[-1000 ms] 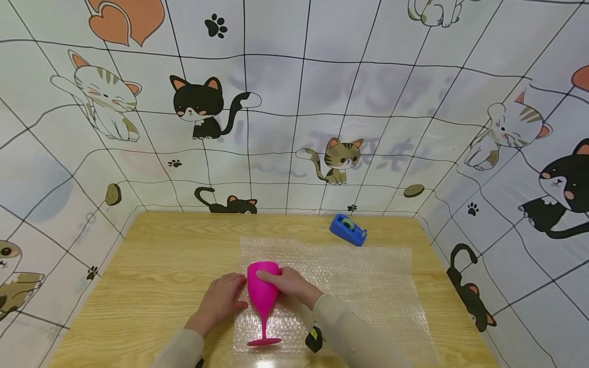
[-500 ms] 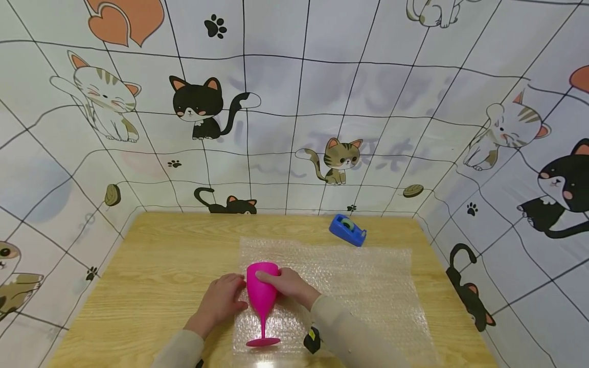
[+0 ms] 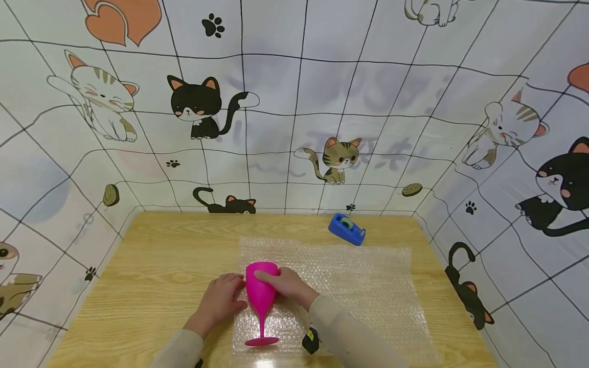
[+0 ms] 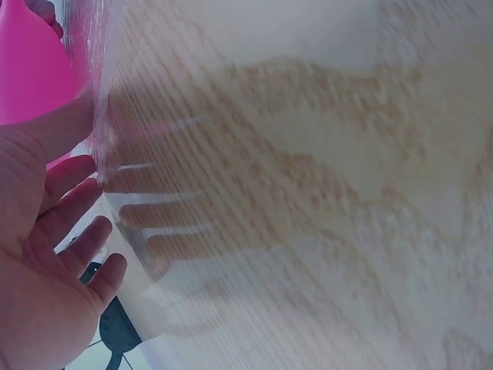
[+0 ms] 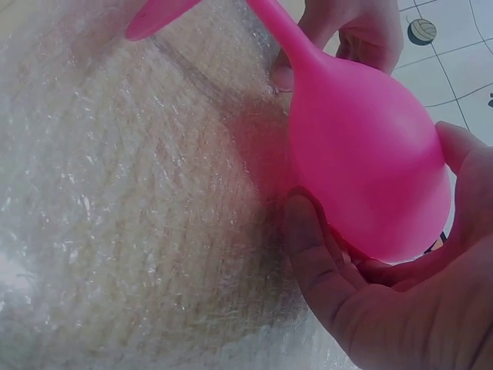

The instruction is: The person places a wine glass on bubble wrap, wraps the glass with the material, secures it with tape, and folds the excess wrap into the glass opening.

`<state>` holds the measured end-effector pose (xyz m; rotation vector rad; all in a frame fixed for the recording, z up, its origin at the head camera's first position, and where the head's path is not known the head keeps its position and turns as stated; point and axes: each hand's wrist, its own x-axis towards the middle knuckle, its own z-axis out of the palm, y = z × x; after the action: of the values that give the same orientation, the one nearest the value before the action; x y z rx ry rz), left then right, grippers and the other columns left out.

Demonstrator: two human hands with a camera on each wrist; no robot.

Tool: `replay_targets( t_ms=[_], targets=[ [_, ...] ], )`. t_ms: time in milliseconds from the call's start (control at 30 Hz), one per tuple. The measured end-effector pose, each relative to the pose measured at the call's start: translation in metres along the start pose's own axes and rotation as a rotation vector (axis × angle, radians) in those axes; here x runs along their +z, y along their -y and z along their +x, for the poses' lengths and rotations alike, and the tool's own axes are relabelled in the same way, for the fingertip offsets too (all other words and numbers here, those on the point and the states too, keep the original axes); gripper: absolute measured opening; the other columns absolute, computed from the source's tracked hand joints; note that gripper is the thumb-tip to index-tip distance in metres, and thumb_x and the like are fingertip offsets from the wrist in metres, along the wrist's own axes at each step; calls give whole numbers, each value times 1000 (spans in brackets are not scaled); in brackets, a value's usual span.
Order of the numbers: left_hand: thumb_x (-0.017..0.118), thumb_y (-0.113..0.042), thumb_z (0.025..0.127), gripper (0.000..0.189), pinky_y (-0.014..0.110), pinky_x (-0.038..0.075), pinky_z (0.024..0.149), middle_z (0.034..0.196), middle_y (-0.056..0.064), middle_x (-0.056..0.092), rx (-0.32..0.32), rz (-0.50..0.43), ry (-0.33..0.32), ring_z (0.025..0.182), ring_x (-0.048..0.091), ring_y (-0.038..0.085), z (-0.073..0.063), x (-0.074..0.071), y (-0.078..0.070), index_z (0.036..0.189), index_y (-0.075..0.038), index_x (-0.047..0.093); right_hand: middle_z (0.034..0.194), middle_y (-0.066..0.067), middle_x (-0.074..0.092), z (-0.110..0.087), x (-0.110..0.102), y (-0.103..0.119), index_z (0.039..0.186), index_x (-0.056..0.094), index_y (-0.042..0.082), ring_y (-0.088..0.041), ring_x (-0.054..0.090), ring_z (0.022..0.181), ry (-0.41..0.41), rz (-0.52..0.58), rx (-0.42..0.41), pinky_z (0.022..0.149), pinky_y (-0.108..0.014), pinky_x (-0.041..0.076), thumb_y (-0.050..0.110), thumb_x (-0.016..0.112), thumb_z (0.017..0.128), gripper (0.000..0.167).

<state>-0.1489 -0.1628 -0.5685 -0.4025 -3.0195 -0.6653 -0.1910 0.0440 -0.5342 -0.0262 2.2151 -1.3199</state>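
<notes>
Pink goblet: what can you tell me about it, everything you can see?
The pink goblet is one bright color and looks like smooth plastic. It has a deep rounded bowl, a thin stem and a flat round foot. It looks tipped back over the left side of the bubble wrap, foot nearest the viewer; whether it fully rests there is unclear. The right hand grips the bowl; the left hand is close beside it.

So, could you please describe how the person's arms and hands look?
The left hand and right hand are bare, and both sleeves are cream. A black device with a yellow mark shows beside the right sleeve, a black sliver beside the left.
</notes>
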Motion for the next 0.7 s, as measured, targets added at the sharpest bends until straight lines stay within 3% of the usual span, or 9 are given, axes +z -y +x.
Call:
replay_targets(
  t_ms=[700],
  targets=[
    [85, -28, 72, 45, 60, 44, 100, 123, 10, 66, -7, 15, 8, 123, 55, 35, 1, -1, -2, 109, -8, 68, 92, -7, 64, 0, 4, 0, 113, 60, 0, -21, 62, 81, -66, -67, 13, 70, -37, 54, 71, 62, 79, 78]
  ],
)
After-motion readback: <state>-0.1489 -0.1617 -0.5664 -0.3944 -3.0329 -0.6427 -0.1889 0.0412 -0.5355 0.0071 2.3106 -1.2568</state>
